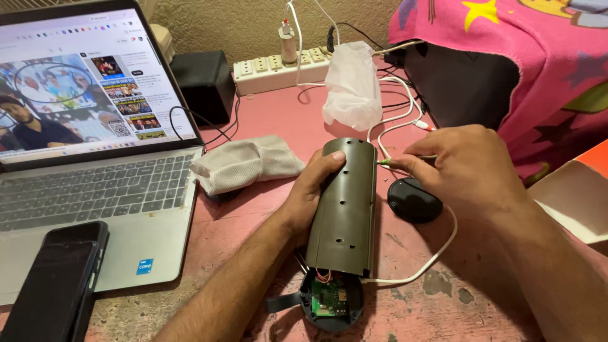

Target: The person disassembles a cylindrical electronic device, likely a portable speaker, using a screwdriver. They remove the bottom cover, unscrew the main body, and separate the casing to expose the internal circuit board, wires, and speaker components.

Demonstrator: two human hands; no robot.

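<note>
Halfway in, perhaps: left hand (310, 196) wraps the dark cylindrical housing (345, 202), circuit board (329, 297) exposed, right hand (465, 168) pinching a green-tipped screwdriver (396, 161) at its side.

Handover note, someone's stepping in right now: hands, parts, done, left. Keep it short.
Left hand: wrapped around the left side of the dark curved housing, steadying it on the pink table.
Right hand: pinching a thin green-tipped tool, tip against the housing's upper right edge.
Parts: round end cap lies open at the housing's near end, green circuit board and red wires exposed, apparently wired into the housing. Black round disc lies to the right, over a white cable.
Done: end cap off.
Left: the work at that upper right edge; the cap remains unfitted.
</note>
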